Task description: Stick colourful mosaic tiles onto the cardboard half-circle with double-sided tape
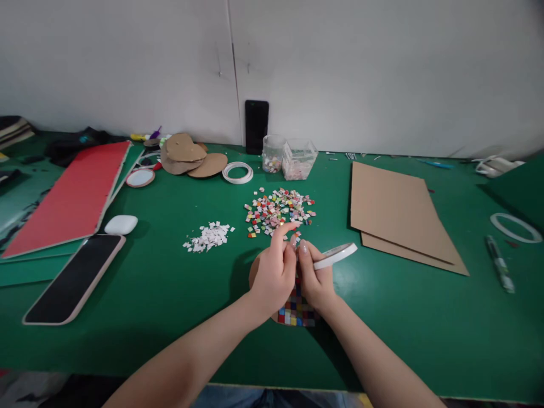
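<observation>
Mosaic piece (293,315) sits closest, beneath both hands. Right hand (317,280) grips a tape roll (335,256); left hand (272,277) is curled (holding what, can't tell). Probably a fiddly tape-handling step, so the next move wants steady fingertips. Loose tiles (278,209) lie beyond.

Gap btwn tiles (278,211) & cardbd (391,211); cups (299,163) block rear

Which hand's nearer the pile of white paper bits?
Left. The left hand is to the right of the white paper bits; the right hand is farther right, holding a white tape roll.
</observation>
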The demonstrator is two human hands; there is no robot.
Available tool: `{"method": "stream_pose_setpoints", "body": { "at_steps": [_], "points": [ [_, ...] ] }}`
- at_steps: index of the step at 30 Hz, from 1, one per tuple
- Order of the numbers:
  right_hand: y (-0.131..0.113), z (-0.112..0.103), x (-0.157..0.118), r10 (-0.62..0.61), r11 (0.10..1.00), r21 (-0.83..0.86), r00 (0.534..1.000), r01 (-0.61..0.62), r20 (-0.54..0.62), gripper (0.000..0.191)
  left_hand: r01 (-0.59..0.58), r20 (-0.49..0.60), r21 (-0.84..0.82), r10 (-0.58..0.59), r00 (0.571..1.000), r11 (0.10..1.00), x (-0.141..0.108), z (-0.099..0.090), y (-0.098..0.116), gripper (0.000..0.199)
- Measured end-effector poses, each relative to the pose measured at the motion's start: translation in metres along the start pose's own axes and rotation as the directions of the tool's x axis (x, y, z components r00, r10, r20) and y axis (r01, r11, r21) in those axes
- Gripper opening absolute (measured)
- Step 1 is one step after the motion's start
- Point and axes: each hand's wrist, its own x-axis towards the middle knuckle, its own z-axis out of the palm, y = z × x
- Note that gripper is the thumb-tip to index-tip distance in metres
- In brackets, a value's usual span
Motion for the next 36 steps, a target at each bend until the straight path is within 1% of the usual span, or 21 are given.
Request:
{"method": "stream_pose_setpoints", "body": {
  "at_steps": [3,8,13,18,23,25,28,32,34,36],
  "points": [
    [-0.001,0.002,0.001,0.024,1.000,0.020,0.999,-0.023,-0.042,0.032,0.040,-0.013,-0.034,-0.041,0.999,0.999,-0.002,0.002,0.001,0.035],
    [0.002,0.003,0.001,0.050,0.999,-0.009,0.996,-0.051,-0.071,0.030,0.039,0.002,-0.125,-0.039,0.999,0.991,-0.002,0.008,0.006,0.032],
    [0.004,0.001,0.001,0.024,0.999,-0.048,1.000,-0.024,-0.002,0.028,0.062,0.015,-0.151,-0.060,0.998,0.987,-0.001,0.007,0.005,0.031],
    [0.003,-0.003,0.002,-0.036,0.996,-0.076,0.997,0.041,0.064,0.025,0.041,0.055,-0.185,-0.031,0.998,0.982,0.000,0.004,0.005,0.038],
    [0.005,-0.008,0.002,-0.079,0.982,-0.164,0.991,0.096,0.108,0.026,0.027,0.079,-0.104,-0.019,0.997,0.994,0.002,0.000,0.005,0.040],
    [0.006,-0.008,0.002,-0.076,0.979,-0.178,0.989,0.098,0.124,0.026,0.030,0.082,-0.075,-0.024,0.996,0.997,0.003,-0.002,0.004,0.040],
    [0.004,-0.006,0.002,-0.048,0.989,-0.137,0.994,0.061,0.101,0.026,0.048,0.097,-0.046,-0.043,0.994,0.998,0.005,-0.006,0.003,0.039],
    [-0.001,0.001,0.003,0.026,1.000,0.010,0.999,-0.026,0.039,0.027,0.025,0.106,-0.014,-0.023,0.994,1.000,0.007,-0.009,0.003,0.038],
    [-0.004,0.003,0.004,0.074,0.993,0.093,0.996,-0.077,0.039,0.030,0.019,0.075,-0.004,-0.018,0.997,1.000,0.006,-0.008,0.002,0.036],
    [-0.007,0.003,0.006,0.093,0.986,0.137,0.995,-0.098,0.043,0.031,0.018,0.026,-0.010,-0.018,1.000,1.000,0.005,-0.006,0.001,0.034]
  ]
}}
